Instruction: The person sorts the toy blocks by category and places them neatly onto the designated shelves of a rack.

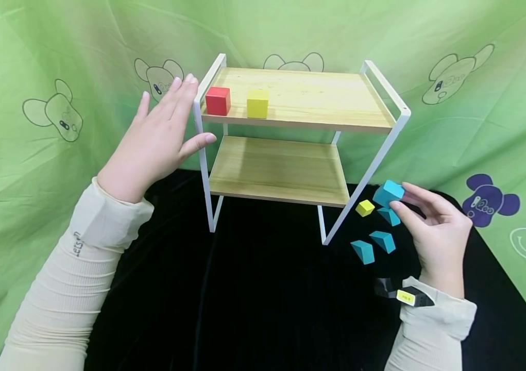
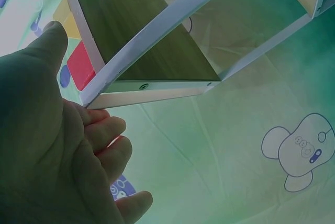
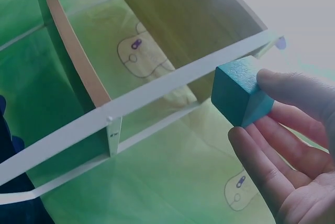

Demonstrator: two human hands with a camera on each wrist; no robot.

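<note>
While the left hand (image 1: 153, 139) is laid flat, fingers straight, against the left post of the white-framed shelf (image 1: 397, 105), a teal block (image 1: 388, 193) is pinched by the right hand (image 1: 434, 232) just right of the shelf's right leg. A red cube (image 1: 218, 100) and a yellow cube (image 1: 257, 103) are placed on the top board. Three teal blocks (image 1: 382, 240) and a small yellow block (image 1: 365, 207) are seen on the black bench (image 1: 263, 299).

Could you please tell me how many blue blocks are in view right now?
4: one blue block pinched in the right hand, three blue blocks on the black cloth beside it. Others may be hidden.
</note>
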